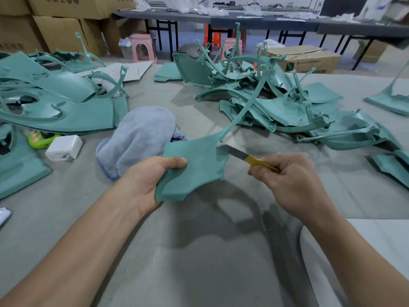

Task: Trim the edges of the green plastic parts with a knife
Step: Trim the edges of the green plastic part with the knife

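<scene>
1. Your left hand [152, 180] grips the green plastic part [194, 167] by its left edge: the thumb lies flat across the top face and the other fingers are curled underneath, out of sight.
2. You hold that part up off the grey mat [199, 251], above the mat's middle, with its long thin arm reaching up and away toward the far right.
3. Your right hand [294, 182] is clenched round the yellow handle of the knife [245, 157], all fingers wrapped tight.
4. The blade points left, and its tip touches the part's right edge, just where the thin arm joins the flat panel.
5. A pile of green parts [276, 103] lies toward the mat's far right side; another stack [55, 100] sits along the left edge.
6. A grey towel [141, 134] is bunched on the mat just beyond your left hand, with a white box [64, 148] to its left, near the left stack.
</scene>
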`<move>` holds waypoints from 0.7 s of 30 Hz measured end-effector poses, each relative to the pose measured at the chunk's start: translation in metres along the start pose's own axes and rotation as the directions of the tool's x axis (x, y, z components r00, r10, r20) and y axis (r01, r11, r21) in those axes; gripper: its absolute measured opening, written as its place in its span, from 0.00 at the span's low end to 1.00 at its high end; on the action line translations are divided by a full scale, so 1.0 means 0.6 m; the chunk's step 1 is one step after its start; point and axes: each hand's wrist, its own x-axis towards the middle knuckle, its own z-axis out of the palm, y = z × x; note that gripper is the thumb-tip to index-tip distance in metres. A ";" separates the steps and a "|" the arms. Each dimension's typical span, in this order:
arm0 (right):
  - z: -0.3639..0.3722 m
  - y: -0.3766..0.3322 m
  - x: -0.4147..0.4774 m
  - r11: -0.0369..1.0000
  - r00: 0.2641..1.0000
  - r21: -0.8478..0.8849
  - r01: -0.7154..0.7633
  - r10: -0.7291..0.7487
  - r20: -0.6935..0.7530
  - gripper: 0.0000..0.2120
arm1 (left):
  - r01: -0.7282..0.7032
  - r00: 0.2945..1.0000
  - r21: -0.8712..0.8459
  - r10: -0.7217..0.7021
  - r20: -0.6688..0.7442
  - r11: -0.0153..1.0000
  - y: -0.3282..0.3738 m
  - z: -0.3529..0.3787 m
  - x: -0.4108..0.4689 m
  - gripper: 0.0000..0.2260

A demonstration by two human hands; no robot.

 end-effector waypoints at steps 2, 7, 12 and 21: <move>0.001 -0.008 -0.005 0.999 1.000 0.048 0.023 -0.024 0.010 0.07 | -0.002 1.000 -0.002 0.002 0.006 1.000 0.001 -0.001 0.001 0.05; 0.008 -0.012 -0.004 1.000 1.000 0.004 -0.005 0.005 0.005 0.09 | 0.006 1.000 -0.006 -0.006 0.027 1.000 0.002 -0.004 0.005 0.07; 0.001 -0.022 -0.010 0.995 0.997 0.103 -0.008 0.001 0.072 0.07 | 0.006 0.999 -0.033 -0.005 0.043 0.999 0.003 -0.005 0.004 0.16; 0.004 -0.033 -0.020 0.996 0.995 0.035 0.087 -0.085 -0.043 0.15 | -0.071 0.997 -0.175 0.063 -0.050 0.982 -0.007 0.031 -0.009 0.04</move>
